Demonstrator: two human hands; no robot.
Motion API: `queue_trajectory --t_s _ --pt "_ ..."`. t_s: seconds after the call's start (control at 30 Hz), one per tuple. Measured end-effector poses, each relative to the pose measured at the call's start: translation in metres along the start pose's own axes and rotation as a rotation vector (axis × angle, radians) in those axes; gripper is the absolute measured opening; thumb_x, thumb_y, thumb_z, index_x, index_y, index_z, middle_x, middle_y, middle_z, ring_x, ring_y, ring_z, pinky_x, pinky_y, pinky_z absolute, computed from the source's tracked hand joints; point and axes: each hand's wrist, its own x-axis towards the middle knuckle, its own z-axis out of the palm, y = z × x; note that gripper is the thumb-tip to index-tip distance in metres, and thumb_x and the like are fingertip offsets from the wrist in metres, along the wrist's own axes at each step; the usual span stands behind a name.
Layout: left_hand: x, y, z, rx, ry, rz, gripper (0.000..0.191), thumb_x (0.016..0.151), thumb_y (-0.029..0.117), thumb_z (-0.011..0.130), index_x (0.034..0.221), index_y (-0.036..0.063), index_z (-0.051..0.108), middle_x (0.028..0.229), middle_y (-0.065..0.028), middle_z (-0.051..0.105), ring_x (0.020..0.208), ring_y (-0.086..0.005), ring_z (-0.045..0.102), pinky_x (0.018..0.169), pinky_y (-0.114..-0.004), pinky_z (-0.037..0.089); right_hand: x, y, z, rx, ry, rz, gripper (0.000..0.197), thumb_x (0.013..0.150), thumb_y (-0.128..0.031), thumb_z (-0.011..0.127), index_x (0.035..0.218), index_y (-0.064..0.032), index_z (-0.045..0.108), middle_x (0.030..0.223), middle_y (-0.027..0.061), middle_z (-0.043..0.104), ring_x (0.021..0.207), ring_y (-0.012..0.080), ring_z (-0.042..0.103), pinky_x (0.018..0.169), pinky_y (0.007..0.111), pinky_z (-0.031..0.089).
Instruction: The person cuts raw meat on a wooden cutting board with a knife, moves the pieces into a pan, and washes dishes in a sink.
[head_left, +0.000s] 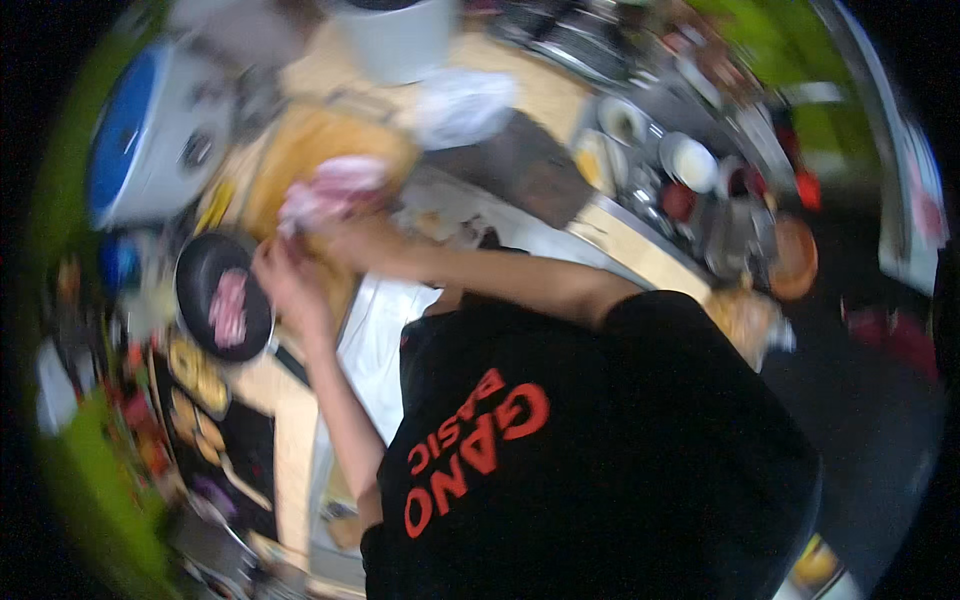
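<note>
Motion blurs both hands. My left hand (294, 291) reaches beside a dark frying pan (196, 289), its fingertips together at the lower end of a bundle of pink meat (337, 187). Against the near side of that bundle is my right hand (364, 240), its fingers largely smeared and hidden. The bundle is pink and whitish, and whether it is wrapped cannot be made out. It sits over a yellow-brown board (289, 146). Strips of pink sliced meat (227, 307) lie in the pan.
A black griddle (251, 450) holds browned pieces of food (199, 424) and a light-handled utensil (246, 484). A white appliance (176, 142) with a blue top stands left. White plastic (465, 105), dark cloth (525, 169) and bowls (690, 161) are farther right.
</note>
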Motion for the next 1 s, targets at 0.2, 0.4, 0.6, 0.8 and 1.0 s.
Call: queue_trajectory --t_s 0.2,0.4,0.6,0.8,1.0 --pt "0.004 0.069 -0.033 -0.187 -0.039 0.16 0.047 0.087 0.007 0.053 0.134 0.0016 0.046 0.141 -0.0224 0.039 0.13 -0.0387 0.038 0.107 -0.045 0.032 -0.033 -0.005 0.023 -0.025 0.095 0.107 0.056 0.081 -0.01 0.056 0.135 -0.0052 0.044 0.125 0.0198 0.051 0.112 0.0408 0.049 0.095 0.045 0.04" --pt "-0.01 0.132 -0.017 -0.253 -0.158 0.395 0.041 0.092 0.009 0.051 0.133 0.0027 0.047 0.142 -0.0192 0.039 0.13 -0.0377 0.038 0.107 -0.048 0.029 -0.119 0.034 -0.095 -0.047 0.181 0.291 0.029 0.089 -0.021 0.049 0.112 -0.0058 0.06 0.105 0.0153 0.063 0.094 0.0312 0.061 0.082 0.042 0.05" --pt "-0.051 0.251 0.025 -0.372 -0.387 0.416 0.04 0.084 0.0 0.057 0.123 0.0046 0.057 0.136 -0.018 0.046 0.128 -0.0355 0.043 0.105 -0.043 0.034 -0.297 0.149 -0.298 -0.279 0.616 1.044 0.023 0.084 -0.017 0.054 0.095 -0.0018 0.066 0.086 0.02 0.066 0.08 0.0366 0.064 0.069 0.048 0.049" --pt "-0.094 0.352 0.064 -0.497 -0.528 0.36 0.034 0.084 0.0 0.06 0.117 0.0041 0.06 0.136 -0.0174 0.047 0.127 -0.0339 0.044 0.106 -0.042 0.033 -0.297 0.269 -0.296 -0.537 0.335 0.701 0.019 0.081 -0.017 0.055 0.078 -0.003 0.068 0.073 0.0196 0.065 0.069 0.0366 0.064 0.069 0.047 0.051" --pt "-0.108 0.412 0.071 -0.585 -0.559 0.302 0.029 0.086 0.0 0.057 0.116 0.0017 0.061 0.136 -0.0172 0.046 0.129 -0.0303 0.041 0.108 -0.04 0.03 -0.267 0.287 -0.27 -0.571 0.073 0.913 0.014 0.078 -0.011 0.06 0.082 -0.0042 0.071 0.082 0.0158 0.068 0.078 0.0291 0.069 0.068 0.039 0.055"
